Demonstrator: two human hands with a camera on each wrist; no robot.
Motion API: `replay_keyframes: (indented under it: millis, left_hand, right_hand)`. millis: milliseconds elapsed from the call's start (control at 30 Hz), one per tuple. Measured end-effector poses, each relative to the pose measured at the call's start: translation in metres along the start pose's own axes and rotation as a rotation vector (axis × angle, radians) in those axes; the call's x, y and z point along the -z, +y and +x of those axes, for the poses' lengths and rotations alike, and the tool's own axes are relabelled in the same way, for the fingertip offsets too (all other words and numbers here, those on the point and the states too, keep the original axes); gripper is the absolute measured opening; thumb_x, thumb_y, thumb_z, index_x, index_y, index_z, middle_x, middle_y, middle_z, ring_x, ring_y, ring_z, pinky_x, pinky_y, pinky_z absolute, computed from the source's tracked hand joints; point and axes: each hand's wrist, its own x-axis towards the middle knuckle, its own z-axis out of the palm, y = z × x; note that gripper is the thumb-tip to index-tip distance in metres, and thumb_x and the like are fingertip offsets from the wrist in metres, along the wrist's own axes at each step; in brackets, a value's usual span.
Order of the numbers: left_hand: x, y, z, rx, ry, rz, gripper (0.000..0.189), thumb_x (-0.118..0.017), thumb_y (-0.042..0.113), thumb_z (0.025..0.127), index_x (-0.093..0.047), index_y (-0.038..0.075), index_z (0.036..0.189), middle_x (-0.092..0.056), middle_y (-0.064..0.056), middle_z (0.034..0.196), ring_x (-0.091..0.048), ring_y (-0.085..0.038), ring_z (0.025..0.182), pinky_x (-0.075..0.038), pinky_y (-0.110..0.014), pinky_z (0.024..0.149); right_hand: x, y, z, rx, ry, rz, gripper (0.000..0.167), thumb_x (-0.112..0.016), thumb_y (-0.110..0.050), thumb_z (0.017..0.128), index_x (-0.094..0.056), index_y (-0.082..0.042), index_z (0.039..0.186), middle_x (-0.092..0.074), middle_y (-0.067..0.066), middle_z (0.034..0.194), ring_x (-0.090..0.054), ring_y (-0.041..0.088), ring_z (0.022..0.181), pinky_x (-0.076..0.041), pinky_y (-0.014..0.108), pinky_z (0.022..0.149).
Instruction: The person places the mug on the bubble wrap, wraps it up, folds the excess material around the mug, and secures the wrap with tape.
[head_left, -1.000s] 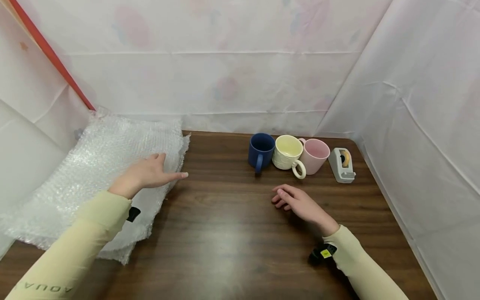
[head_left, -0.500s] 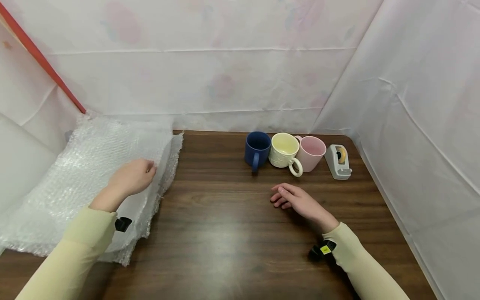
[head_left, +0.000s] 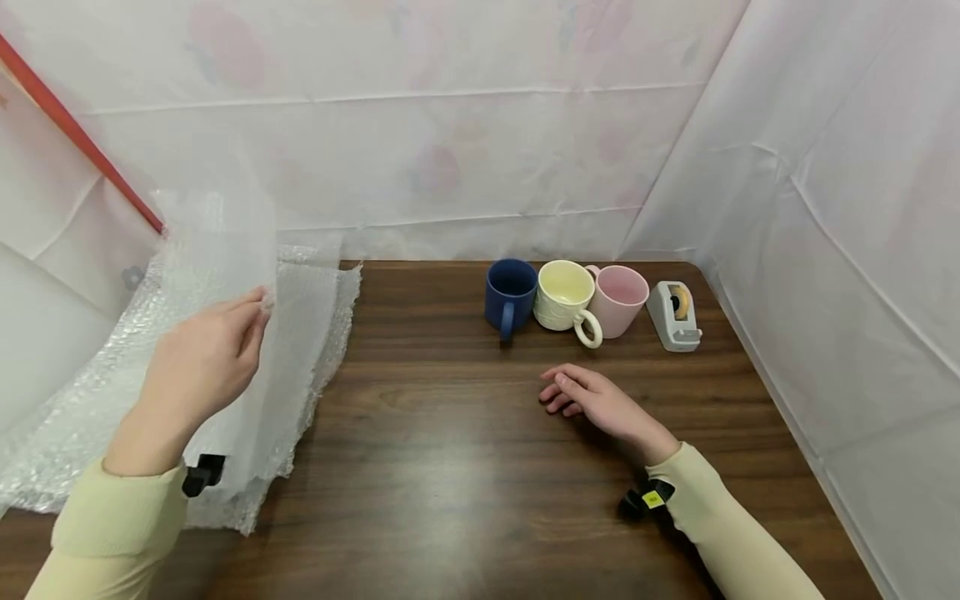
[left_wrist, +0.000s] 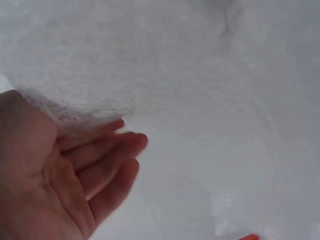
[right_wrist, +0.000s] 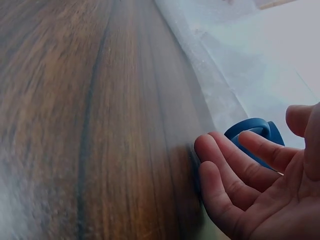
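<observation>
My left hand (head_left: pixel 206 358) pinches the edge of a sheet of bubble wrap (head_left: pixel 217 242) between thumb and fingers and holds it raised off the pile. More bubble wrap (head_left: pixel 311 308) lies beneath on the table's left side. In the left wrist view the sheet's frayed edge runs along the curled fingers (left_wrist: pixel 107 170). My right hand (head_left: pixel 600 404) rests on the wooden table with fingers relaxed and holds nothing. Beyond it stand a blue mug (head_left: pixel 510 296), a pale yellow mug (head_left: pixel 562 296) and a pink mug (head_left: pixel 621 300), side by side.
A grey tape dispenser (head_left: pixel 675 317) with a yellowish roll stands right of the pink mug. White patterned curtains (head_left: pixel 450 150) hang behind the table (head_left: pixel 420 467) and along its sides. A red strip (head_left: pixel 82 137) slants down the back left corner.
My left hand went from spread over the bubble wrap to gripping a sheet's edge, then drew it up and left. My right hand stayed still. The head view shifted slightly.
</observation>
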Motion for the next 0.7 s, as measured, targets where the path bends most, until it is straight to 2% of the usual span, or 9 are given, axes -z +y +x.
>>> replay_keyframes:
  millis: [167, 200, 333, 433, 533, 633, 700]
  left_hand:
    - [0.009, 0.024, -0.002, -0.207, 0.143, -0.04, 0.027, -0.059, 0.009, 0.096, -0.069, -0.005, 0.116, -0.065, -0.016, 0.127, -0.065, -0.042, 0.104, -0.051, -0.059, 0.077]
    - [0.01, 0.029, -0.002, -0.247, 0.162, -0.044, 0.028, -0.056, 0.013, 0.098, -0.069, -0.005, 0.115, -0.065, -0.016, 0.127, -0.066, -0.041, 0.103, -0.052, -0.058, 0.074]
    - [0.012, 0.05, -0.002, -0.389, 0.189, -0.074, 0.046, -0.039, 0.03, 0.108, -0.069, -0.005, 0.113, -0.065, -0.017, 0.126, -0.067, -0.039, 0.104, -0.054, -0.055, 0.076]
    - [0.011, 0.063, -0.004, -0.497, 0.168, -0.088, 0.051, -0.033, 0.032, 0.109, -0.069, -0.004, 0.114, -0.064, -0.017, 0.128, -0.067, -0.037, 0.105, -0.054, -0.053, 0.083]
    - [0.007, 0.074, -0.008, -0.603, 0.102, -0.107, 0.036, -0.041, 0.016, 0.103, -0.067, -0.001, 0.119, -0.061, -0.015, 0.133, -0.066, -0.034, 0.11, -0.054, -0.049, 0.087]
    - [-0.002, 0.084, -0.013, -0.705, 0.031, -0.119, 0.036, -0.045, 0.003, 0.093, -0.068, 0.001, 0.12, -0.061, -0.013, 0.134, -0.064, -0.03, 0.115, -0.052, -0.045, 0.092]
    - [-0.009, 0.091, -0.019, -0.779, 0.002, -0.122, 0.035, -0.043, 0.001, 0.093, -0.069, 0.003, 0.116, -0.063, -0.012, 0.131, -0.064, -0.028, 0.115, -0.051, -0.042, 0.094]
  right_hand:
    - [0.002, -0.004, -0.002, 0.009, -0.007, -0.014, 0.046, -0.034, -0.028, 0.11, -0.049, 0.006, 0.137, -0.066, 0.023, 0.116, -0.066, 0.033, 0.102, -0.056, 0.041, 0.085]
    - [0.003, -0.005, -0.003, 0.009, -0.006, -0.019, 0.046, -0.034, -0.028, 0.11, -0.049, 0.006, 0.137, -0.066, 0.023, 0.117, -0.066, 0.033, 0.102, -0.055, 0.042, 0.085]
    - [0.007, -0.008, -0.005, 0.009, 0.008, -0.04, 0.045, -0.033, -0.028, 0.11, -0.049, 0.006, 0.137, -0.065, 0.022, 0.118, -0.066, 0.033, 0.103, -0.055, 0.042, 0.086]
    - [0.011, -0.01, -0.007, 0.01, 0.02, -0.054, 0.045, -0.033, -0.026, 0.111, -0.049, 0.006, 0.137, -0.065, 0.023, 0.118, -0.066, 0.033, 0.103, -0.055, 0.041, 0.086]
    - [0.015, -0.01, -0.009, 0.017, 0.026, -0.056, 0.045, -0.032, -0.025, 0.111, -0.048, 0.008, 0.136, -0.064, 0.025, 0.119, -0.066, 0.033, 0.103, -0.055, 0.04, 0.086]
    - [0.018, -0.01, -0.01, 0.027, 0.044, -0.041, 0.045, -0.032, -0.024, 0.111, -0.048, 0.009, 0.135, -0.063, 0.026, 0.119, -0.066, 0.032, 0.102, -0.055, 0.039, 0.085]
    - [0.02, -0.01, -0.011, 0.036, 0.055, -0.027, 0.045, -0.032, -0.024, 0.111, -0.047, 0.011, 0.135, -0.063, 0.028, 0.119, -0.066, 0.033, 0.102, -0.054, 0.038, 0.084]
